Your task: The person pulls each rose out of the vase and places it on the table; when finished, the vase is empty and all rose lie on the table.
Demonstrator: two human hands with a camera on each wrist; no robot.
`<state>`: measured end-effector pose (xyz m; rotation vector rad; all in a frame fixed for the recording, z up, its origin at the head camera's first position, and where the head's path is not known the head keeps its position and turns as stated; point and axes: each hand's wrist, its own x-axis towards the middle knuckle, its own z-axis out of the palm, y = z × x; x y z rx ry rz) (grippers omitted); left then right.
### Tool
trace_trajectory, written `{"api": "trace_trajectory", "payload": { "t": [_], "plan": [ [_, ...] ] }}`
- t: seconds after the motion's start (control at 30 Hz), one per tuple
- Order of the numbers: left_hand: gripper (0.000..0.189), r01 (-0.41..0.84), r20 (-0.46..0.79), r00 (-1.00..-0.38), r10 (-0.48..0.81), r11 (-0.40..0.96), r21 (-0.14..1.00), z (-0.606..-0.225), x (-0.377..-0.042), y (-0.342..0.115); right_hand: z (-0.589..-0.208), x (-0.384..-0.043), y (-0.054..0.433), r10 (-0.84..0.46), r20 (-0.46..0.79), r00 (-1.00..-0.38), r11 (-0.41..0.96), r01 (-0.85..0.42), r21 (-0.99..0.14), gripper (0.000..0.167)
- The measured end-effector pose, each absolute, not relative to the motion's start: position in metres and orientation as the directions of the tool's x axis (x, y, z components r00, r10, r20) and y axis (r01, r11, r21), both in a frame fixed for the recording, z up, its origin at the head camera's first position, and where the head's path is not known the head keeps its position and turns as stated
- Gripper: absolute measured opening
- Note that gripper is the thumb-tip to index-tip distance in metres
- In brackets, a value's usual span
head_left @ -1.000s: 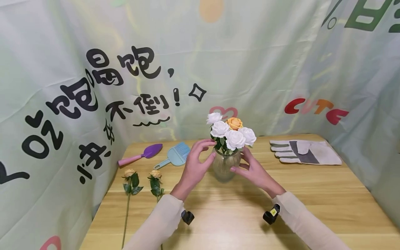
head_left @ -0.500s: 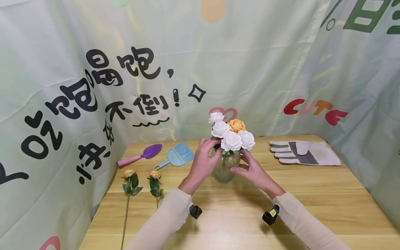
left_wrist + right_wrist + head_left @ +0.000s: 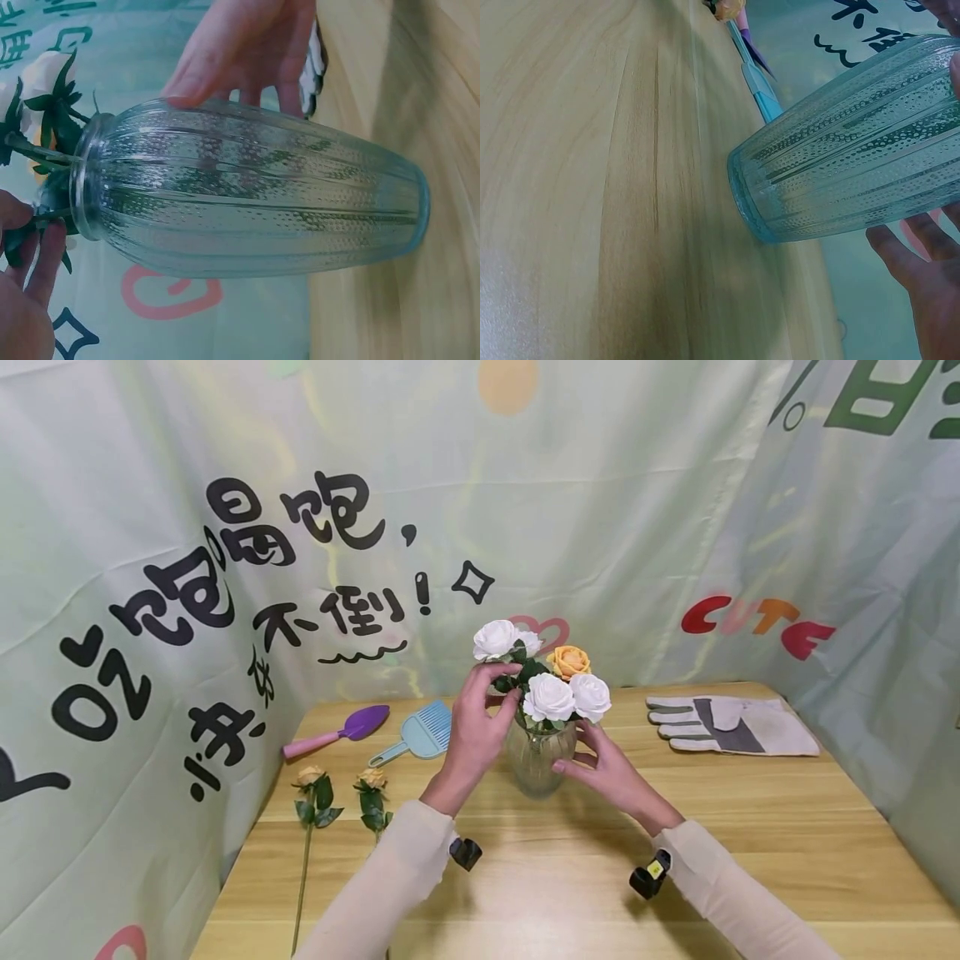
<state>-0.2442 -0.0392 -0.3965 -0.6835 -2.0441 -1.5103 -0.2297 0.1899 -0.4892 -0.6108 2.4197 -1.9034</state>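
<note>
A ribbed clear glass vase (image 3: 538,768) stands upright on the wooden table, with several white roses (image 3: 550,697) and one orange rose (image 3: 569,662) in its mouth. My left hand (image 3: 478,718) is at the vase's left rim and pinches the leafy stem of a white rose (image 3: 495,640), which leans out to the left. In the left wrist view, thumb and fingers (image 3: 46,262) close on a green stem just above the rim. My right hand (image 3: 611,770) holds the vase's right side, thumb in front and fingers behind. The stems' lower ends are hard to make out through the glass.
Two yellow-orange roses (image 3: 310,777) lie on the table at left. Behind them are a purple trowel (image 3: 365,723) with a pink handle and a light-blue dustpan-shaped tool (image 3: 426,732). A grey-white work glove (image 3: 735,725) lies at right. Printed cloth (image 3: 600,527) hangs behind.
My left hand dipped right toward the rim, then came back up and left with a white rose, whose bloom now leans left. My right hand stays on the vase.
</note>
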Motion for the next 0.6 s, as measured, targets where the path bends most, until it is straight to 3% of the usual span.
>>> {"api": "trace_trajectory", "payload": {
  "t": [0.37,0.6],
  "plan": [
    [0.02,0.659,0.658,-0.745,0.107,0.265,0.704,-0.4055,-0.2438,-0.0365,-0.4903,-0.2303,0.1908,-0.295,0.229,-0.928,0.192,-0.292,-0.937,0.093],
    [0.039,0.653,0.65,-0.751,0.115,0.269,0.708,-0.4051,-0.2421,-0.0359,-0.4908,-0.23,0.1895,-0.295,0.234,-0.926,0.194,-0.298,-0.935,0.096]
  ]
}}
